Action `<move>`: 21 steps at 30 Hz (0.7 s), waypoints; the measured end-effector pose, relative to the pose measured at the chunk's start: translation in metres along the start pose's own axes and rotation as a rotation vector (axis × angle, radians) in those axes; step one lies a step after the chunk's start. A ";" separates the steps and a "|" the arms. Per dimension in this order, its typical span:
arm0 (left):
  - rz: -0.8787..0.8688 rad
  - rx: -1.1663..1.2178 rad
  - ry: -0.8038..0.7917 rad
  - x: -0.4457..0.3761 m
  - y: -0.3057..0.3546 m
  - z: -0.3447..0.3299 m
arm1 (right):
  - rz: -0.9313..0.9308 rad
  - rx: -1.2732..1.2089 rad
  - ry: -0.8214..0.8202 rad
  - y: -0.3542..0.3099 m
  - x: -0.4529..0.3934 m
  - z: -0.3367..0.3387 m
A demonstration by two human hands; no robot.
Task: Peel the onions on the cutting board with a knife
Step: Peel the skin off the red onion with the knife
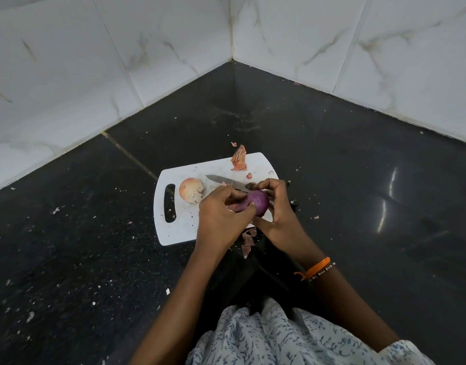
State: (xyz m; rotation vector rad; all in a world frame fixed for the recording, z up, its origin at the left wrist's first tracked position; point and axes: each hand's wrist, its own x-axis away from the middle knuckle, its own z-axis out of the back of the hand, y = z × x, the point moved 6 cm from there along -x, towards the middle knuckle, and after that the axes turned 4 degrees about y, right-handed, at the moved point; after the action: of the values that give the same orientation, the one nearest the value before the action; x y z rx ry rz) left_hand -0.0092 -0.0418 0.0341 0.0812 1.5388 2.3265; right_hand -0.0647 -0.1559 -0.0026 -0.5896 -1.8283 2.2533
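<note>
A purple, mostly peeled onion is held above the white cutting board between both hands. My left hand pinches its left side, with a bit of skin at the fingertips. My right hand cups the right side. The knife lies flat on the board behind the hands, blade pointing left, its handle hidden behind my right hand. An unpeeled, pale brown onion rests on the board's left part, near the handle slot.
Dry onion skins lie at the board's far edge, and more peel lies by its near edge. The black floor is speckled with small scraps. White tiled walls meet in a corner beyond the board.
</note>
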 end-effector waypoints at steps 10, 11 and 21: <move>-0.019 -0.087 0.010 0.000 -0.001 0.001 | -0.018 0.046 -0.022 0.000 0.001 -0.003; -0.028 -0.093 0.009 0.000 -0.002 0.001 | -0.026 0.036 -0.026 0.000 0.001 -0.003; -0.275 -0.345 0.059 0.006 0.009 -0.004 | -0.054 0.047 0.001 0.002 0.002 -0.007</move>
State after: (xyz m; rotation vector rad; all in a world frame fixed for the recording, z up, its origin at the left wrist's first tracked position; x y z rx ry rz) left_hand -0.0180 -0.0462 0.0398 -0.2697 1.0726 2.3447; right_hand -0.0638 -0.1495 -0.0066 -0.5266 -1.7633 2.2541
